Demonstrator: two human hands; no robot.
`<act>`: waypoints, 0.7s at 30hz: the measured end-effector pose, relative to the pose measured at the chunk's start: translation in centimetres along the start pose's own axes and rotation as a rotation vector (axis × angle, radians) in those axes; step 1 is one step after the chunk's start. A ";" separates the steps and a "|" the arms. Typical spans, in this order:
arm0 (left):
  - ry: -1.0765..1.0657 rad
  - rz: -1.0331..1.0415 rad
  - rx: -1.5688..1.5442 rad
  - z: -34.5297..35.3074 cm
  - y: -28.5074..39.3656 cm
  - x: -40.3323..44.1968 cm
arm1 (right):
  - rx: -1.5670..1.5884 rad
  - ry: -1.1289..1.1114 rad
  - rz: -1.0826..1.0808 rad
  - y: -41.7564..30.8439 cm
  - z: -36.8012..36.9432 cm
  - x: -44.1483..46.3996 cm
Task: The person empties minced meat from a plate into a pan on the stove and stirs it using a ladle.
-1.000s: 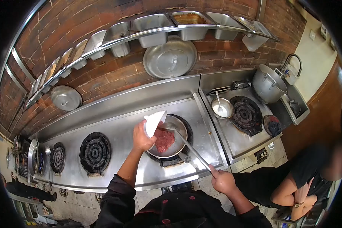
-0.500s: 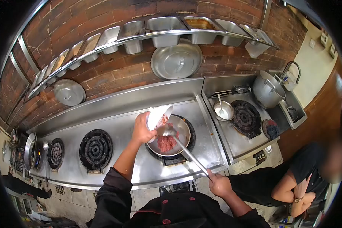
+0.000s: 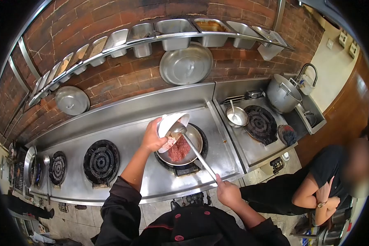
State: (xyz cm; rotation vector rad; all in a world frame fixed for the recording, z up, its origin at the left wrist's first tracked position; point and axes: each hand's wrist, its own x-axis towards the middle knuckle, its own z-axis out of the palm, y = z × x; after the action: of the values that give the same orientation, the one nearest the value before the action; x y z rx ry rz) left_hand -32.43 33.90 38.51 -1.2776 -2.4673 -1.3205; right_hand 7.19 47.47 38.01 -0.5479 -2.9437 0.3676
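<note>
My left hand (image 3: 153, 137) grips a white bowl (image 3: 165, 124), tipped over the left side of a wok (image 3: 196, 141). Some pale pink meat clings inside the bowl near its lower rim. My right hand (image 3: 228, 192) is closed round the handle of a long metal ladle (image 3: 201, 159). The ladle's head reaches into the mouth of the bowl. Raw minced meat (image 3: 178, 150) lies in a heap in the wok, which sits on a black burner.
Two burners (image 3: 101, 162) and another wok (image 3: 30, 166) are to the left. At right stand a small pot with white contents (image 3: 237, 117) and a large stockpot (image 3: 283, 93). Metal containers (image 3: 175, 28) line the shelf above. A person with folded arms (image 3: 322, 188) stands at right.
The ladle head has moved from over the meat up into the bowl. My right hand has shifted slightly left and up. The bowl is turned further toward the ladle.
</note>
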 end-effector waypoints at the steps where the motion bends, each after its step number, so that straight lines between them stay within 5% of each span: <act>1: 0.006 -0.016 -0.005 -0.1 0.5 0.0 | 0.004 -0.038 0.002 -0.2 -0.1 0.0; 6: 0.243 -0.084 -0.020 0.6 -3.7 -1.1 | 0.043 -0.114 -0.054 0.4 -4.9 -2.6; 10: 0.392 -0.303 -0.391 0.5 -7.4 -3.6 | -0.066 -0.280 0.066 -0.5 -7.8 -1.1; 19: 0.746 -0.630 -0.904 -3.5 -7.9 -16.4 | -0.047 -0.363 0.171 -1.9 0.4 2.9; 21: 0.798 -0.650 -0.951 -4.2 -8.1 -20.1 | -0.023 -0.437 0.167 -2.5 -2.6 2.7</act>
State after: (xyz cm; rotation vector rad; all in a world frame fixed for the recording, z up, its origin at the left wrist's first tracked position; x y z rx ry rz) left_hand -26.22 15.75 27.59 0.2058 -1.6775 -2.6259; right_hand 4.25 46.80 41.42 -0.8135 -3.3290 0.5324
